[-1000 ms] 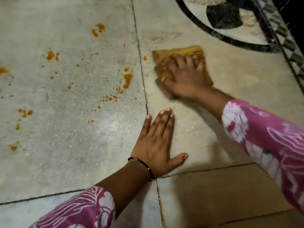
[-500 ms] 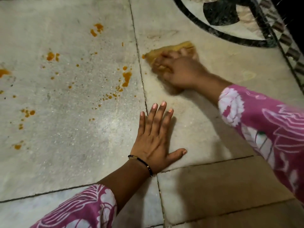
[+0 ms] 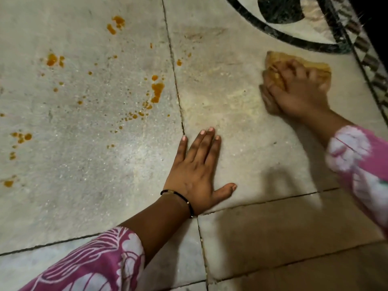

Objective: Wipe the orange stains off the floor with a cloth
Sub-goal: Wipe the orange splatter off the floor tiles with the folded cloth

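Note:
Orange stains spatter the pale stone floor left of a seam: a large blot, a pair further up, another, and several small drops. One small spot lies just right of the seam. My right hand grips a bunched orange-brown cloth against the floor at the upper right, well away from the stains; it is motion-blurred. My left hand rests flat on the floor, fingers straight, just right of the seam.
A black inlaid ring and a chequered border strip cross the floor at the top right, close beyond the cloth. Tile seams run up the middle and across below my left hand.
My right hand has swept the cloth from beside the seam far to the right, towards the black inlay. My left hand stays flat in the same place.

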Available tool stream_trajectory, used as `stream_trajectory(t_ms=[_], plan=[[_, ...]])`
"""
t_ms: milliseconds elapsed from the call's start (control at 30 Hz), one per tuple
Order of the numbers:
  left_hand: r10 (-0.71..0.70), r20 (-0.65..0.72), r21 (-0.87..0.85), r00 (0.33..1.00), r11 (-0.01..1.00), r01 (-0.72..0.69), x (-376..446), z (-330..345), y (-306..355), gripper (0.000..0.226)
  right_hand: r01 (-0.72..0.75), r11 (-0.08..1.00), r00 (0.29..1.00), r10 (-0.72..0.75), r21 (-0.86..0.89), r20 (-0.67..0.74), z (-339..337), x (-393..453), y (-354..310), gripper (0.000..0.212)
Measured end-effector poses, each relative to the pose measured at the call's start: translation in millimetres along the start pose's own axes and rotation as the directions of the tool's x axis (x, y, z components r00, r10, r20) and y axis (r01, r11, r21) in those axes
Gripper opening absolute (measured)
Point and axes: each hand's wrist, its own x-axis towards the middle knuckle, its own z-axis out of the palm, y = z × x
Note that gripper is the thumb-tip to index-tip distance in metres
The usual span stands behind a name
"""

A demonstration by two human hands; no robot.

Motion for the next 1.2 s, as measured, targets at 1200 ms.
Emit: stream_trajectory(t_ms=[1200], plan=[[-0.005,0.005,0.021,1.0,1.0,0.005,-1,3,2,0.094,-0.295,0.952,0.955,0.293,0.082,0.04,-8,0,15,0.062]])
